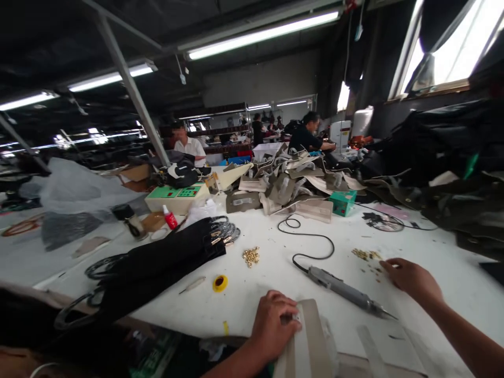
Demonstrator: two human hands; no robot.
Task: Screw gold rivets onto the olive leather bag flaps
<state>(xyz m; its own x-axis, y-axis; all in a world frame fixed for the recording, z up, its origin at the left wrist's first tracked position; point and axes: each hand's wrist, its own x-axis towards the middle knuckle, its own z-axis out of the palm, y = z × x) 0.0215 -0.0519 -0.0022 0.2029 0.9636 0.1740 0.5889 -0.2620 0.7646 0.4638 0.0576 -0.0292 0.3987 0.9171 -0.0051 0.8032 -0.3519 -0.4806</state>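
Observation:
My left hand (275,321) is closed on the edge of a beige and grey panel (313,336) at the table's front edge, its fingertips curled over a small pale piece there. Out to the right, my right hand (411,279) has its fingertips together beside a scatter of small brass-coloured parts (364,254). Whether a part is between those fingers is too small to tell. Lying between the hands is a grey electric screwdriver (342,289), its bit pointing right and its black cord running back.
Near the middle sits a pile of gold-coloured pieces (251,256), with a yellow tape roll (220,283) nearer me. Black strips with looped ends (165,262) lie left. Stacked panels (283,184) and a green box (342,202) stand behind. Two co-workers sit beyond.

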